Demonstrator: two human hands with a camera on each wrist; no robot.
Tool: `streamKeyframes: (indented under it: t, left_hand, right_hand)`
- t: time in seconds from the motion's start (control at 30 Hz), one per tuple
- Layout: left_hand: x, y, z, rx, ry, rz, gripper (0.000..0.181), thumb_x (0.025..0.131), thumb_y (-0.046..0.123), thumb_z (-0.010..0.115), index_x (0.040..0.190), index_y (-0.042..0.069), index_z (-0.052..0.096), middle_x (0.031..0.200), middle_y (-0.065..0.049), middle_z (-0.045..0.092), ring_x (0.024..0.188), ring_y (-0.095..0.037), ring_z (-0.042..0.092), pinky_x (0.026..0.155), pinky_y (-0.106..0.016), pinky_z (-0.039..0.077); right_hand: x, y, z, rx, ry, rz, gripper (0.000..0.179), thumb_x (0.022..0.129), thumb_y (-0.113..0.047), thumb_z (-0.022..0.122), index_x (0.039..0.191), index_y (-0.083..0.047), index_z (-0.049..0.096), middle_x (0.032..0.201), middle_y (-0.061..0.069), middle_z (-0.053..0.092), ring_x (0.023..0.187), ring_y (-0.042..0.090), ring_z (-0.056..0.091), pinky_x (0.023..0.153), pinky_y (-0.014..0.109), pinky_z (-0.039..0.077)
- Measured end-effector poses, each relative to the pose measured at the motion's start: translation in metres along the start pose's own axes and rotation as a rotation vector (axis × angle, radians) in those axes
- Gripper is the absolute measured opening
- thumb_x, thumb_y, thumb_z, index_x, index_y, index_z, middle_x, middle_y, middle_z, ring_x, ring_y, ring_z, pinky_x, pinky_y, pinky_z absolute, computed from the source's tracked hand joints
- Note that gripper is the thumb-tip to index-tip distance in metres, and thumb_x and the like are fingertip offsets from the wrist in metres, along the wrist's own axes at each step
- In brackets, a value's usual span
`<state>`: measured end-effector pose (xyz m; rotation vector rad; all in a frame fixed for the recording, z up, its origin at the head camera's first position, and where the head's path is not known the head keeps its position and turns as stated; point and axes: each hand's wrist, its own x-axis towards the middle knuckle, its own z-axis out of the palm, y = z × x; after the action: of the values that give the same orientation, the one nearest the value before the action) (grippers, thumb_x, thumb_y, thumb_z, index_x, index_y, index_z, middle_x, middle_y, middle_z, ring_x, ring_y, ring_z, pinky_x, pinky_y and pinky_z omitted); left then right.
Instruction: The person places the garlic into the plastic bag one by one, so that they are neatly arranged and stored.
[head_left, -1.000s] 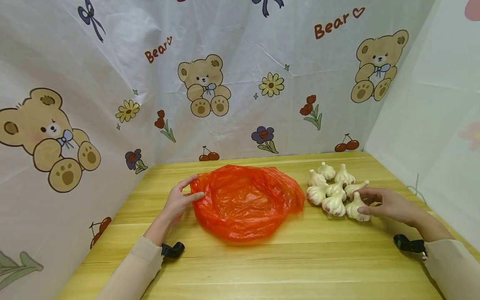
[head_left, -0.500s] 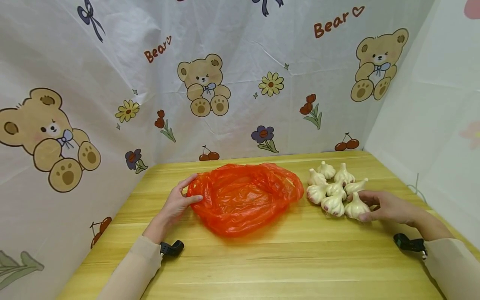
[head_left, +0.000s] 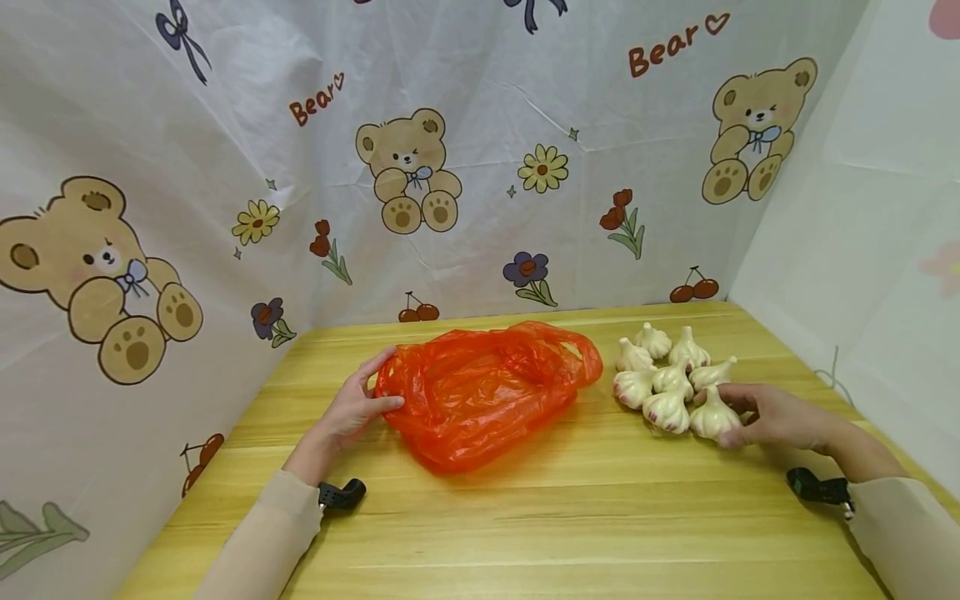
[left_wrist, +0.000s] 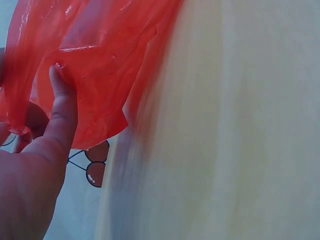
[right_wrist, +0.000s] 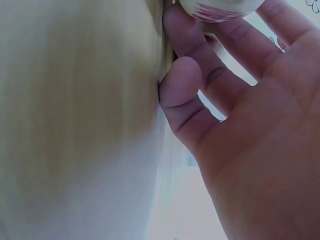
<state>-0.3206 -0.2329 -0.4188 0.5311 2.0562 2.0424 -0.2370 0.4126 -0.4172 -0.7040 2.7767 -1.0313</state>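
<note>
Middle of the table (head_left: 555, 533): a translucent red bag (head_left: 472, 433), crumpled thin plastic, its mouth gaping upward.
Bag handle: a loop (head_left: 592, 354) stands out at the bag's right end, toward the garlic; a gap of bare wood lies between.
Left hand (head_left: 356, 408): at the bag's left edge, thumb on the near side, fingers on the far side; plastic held between. Seen from the left wrist, the thumb presses against the red film and other fingers curl behind it, partly hidden.
Right hand (head_left: 780, 415): at the right-hand cluster, curled round the nearest bulb (head_left: 712, 419), thumb at its front, fingers behind. From the right wrist only the pink-streaked base of a bulb shows, at the upper edge, beside the fingers.
Hands together or apart: well apart, one on the bag, one on the garlic.
Garlic bulbs (head_left: 666, 410): eight counted, cream with pinkish markings, bunched close on the right of the table; several lean against one another, stalks pointing various ways.
Sleeves (head_left: 270, 521): beige, on both arms; a black device (head_left: 342, 495) sits at each wrist.
Backdrop: white sheet (head_left: 465, 275) printed with teddy bears (head_left: 420, 179), flowers (head_left: 543, 169), cherries (head_left: 693, 290) and "Bear" lettering (head_left: 667, 50).
Right edge: a thin grey cord (head_left: 834, 379) by the side wall.
</note>
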Motion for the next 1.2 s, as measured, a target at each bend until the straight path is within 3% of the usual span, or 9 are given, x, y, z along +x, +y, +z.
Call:
streamKeyframes:
  t: [0.13, 0.33, 0.5, 0.57, 0.7, 0.8, 0.97, 1.2]
  left_hand:
    - [0.0, 0.0, 0.0, -0.034, -0.035, -0.009, 0.097, 0.089, -0.011, 0.07, 0.166, 0.02, 0.021, 0.173, -0.006, 0.005, 0.139, -0.03, 0.047, 0.096, -0.032, 0.059]
    - [0.0, 0.002, 0.001, -0.039, -0.063, -0.011, 0.099, 0.089, -0.011, 0.07, 0.167, 0.022, 0.019, 0.174, -0.007, 0.011, 0.136, -0.021, 0.051, 0.097, -0.033, 0.058]
    - [-0.001, 0.004, 0.001, -0.016, -0.082, -0.021, 0.1, 0.088, -0.01, 0.073, 0.166, 0.025, 0.022, 0.173, -0.006, 0.016, 0.129, -0.016, 0.057, 0.095, -0.033, 0.059]
    - [-0.001, 0.006, 0.002, 0.01, -0.092, -0.021, 0.101, 0.086, -0.009, 0.075, 0.166, 0.025, 0.023, 0.173, -0.005, 0.015, 0.129, -0.017, 0.057, 0.094, -0.034, 0.06]
    - [-0.001, 0.009, 0.004, 0.079, -0.107, -0.011, 0.104, 0.083, -0.007, 0.08, 0.166, 0.024, 0.024, 0.173, -0.002, 0.01, 0.133, -0.025, 0.053, 0.093, -0.034, 0.06]
    - [-0.001, 0.012, 0.006, 0.145, -0.102, -0.001, 0.106, 0.08, -0.004, 0.083, 0.165, 0.027, 0.027, 0.174, 0.0, 0.007, 0.14, -0.034, 0.047, 0.094, -0.034, 0.06]
    - [0.0, 0.016, 0.009, 0.22, -0.096, 0.014, 0.109, 0.077, 0.0, 0.087, 0.163, 0.035, 0.029, 0.173, 0.005, 0.006, 0.146, -0.042, 0.038, 0.097, -0.033, 0.058]
    - [0.0, 0.019, 0.014, 0.19, -0.125, 0.015, 0.113, 0.078, -0.003, 0.086, 0.165, 0.034, 0.024, 0.174, 0.008, -0.001, 0.137, -0.041, 0.05, 0.095, -0.034, 0.06]
  right_hand:
    - [-0.001, 0.0, -0.001, -0.005, -0.001, 0.009, 0.071, 0.087, -0.019, 0.083, 0.143, 0.011, 0.051, 0.129, 0.026, 0.065, 0.105, -0.011, 0.056, 0.082, 0.015, 0.052]
    - [-0.004, 0.0, -0.002, 0.003, 0.032, -0.038, 0.06, 0.086, -0.012, 0.083, 0.137, 0.007, 0.056, 0.118, 0.006, 0.071, 0.1, -0.005, 0.061, 0.08, 0.017, 0.053]
    - [-0.008, -0.008, -0.008, -0.04, 0.082, 0.001, 0.063, 0.085, -0.015, 0.084, 0.139, 0.002, 0.057, 0.133, 0.024, 0.066, 0.11, -0.013, 0.053, 0.085, 0.014, 0.05]
    - [-0.007, -0.012, -0.01, -0.03, 0.072, 0.007, 0.06, 0.087, -0.016, 0.083, 0.14, -0.002, 0.057, 0.134, 0.024, 0.064, 0.111, -0.011, 0.054, 0.085, 0.015, 0.05]
    - [-0.002, -0.017, -0.01, 0.015, 0.055, -0.045, 0.05, 0.09, -0.012, 0.079, 0.136, -0.01, 0.059, 0.128, 0.002, 0.067, 0.108, -0.002, 0.059, 0.079, 0.021, 0.052]
    - [0.002, -0.022, -0.012, 0.028, 0.069, -0.108, 0.048, 0.09, -0.007, 0.078, 0.134, -0.009, 0.059, 0.126, -0.007, 0.067, 0.11, -0.003, 0.06, 0.08, 0.022, 0.054]
    - [0.011, -0.034, -0.017, 0.044, 0.06, -0.125, 0.047, 0.091, -0.006, 0.077, 0.134, -0.01, 0.059, 0.123, -0.002, 0.068, 0.107, 0.001, 0.062, 0.081, 0.023, 0.056]
    - [0.024, -0.048, -0.021, 0.028, 0.064, -0.137, 0.049, 0.09, -0.009, 0.079, 0.135, -0.012, 0.059, 0.104, -0.002, 0.071, 0.094, 0.009, 0.063, 0.075, 0.025, 0.053]
